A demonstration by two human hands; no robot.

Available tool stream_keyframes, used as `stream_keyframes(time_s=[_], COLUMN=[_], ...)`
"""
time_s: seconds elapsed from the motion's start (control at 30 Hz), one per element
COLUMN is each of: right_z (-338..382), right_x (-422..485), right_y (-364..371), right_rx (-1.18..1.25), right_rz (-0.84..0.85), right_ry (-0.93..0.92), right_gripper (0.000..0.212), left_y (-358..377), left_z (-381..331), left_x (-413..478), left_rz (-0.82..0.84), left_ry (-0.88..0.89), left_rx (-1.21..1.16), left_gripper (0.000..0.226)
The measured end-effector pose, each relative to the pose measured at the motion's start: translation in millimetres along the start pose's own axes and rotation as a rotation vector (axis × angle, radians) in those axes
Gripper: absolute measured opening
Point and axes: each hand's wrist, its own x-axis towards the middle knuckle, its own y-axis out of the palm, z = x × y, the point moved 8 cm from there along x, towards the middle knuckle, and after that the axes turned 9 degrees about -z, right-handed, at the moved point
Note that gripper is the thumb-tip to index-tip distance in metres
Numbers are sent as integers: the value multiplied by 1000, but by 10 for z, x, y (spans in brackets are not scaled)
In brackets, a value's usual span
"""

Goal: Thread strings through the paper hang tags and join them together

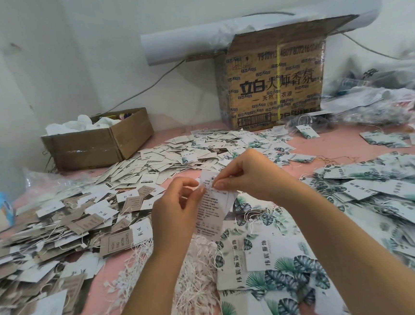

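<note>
A white printed tag (209, 207) is held up over the middle of the pink table (336, 146), between both hands and clear of the heaps below. The left hand (176, 210) has its fingers curled, with thumb and forefinger clamped on the tag's left edge near the top. The right hand (250, 176) pinches the top of the tag from the other side, fingertips pressed together; whether a string end is caught in that pinch is too small to tell. The tag looks like thin card: light, stiff enough to stand up from a pinch, but easy to crease or to tear at the hole, so it is probably best gripped close beside the hole and not by the far end. The strings (197, 278) lie in a loose white tangle just under the wrists; they look limp and thin and likely to snag on each other, so one should be drawn out by its end. Leaf tags (281, 271) lie to the right and brown tags (87, 224) to the left
</note>
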Motion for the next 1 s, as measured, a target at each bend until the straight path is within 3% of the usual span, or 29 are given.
stream_keyframes(time_s=[0.2,0.77,0.9,1.0], right_z=[13,25,7,2], right_x=[-18,-47,-36,-37], right_y=[-17,-3,22,54], right_rx=[67,129,129,129], right_rz=[21,97,118,139], right_ry=[12,9,5,4], right_gripper=[8,6,9,5], left_y=[-72,-60,-88,-79], left_z=[-81,-339,-345,-304], left_x=[9,-3,16,26], left_rz=[-58,-7,-25,-12], left_ry=[76,276,198,62], left_rx=[-14,-39,-122,-274], left_gripper=[25,8,17,10])
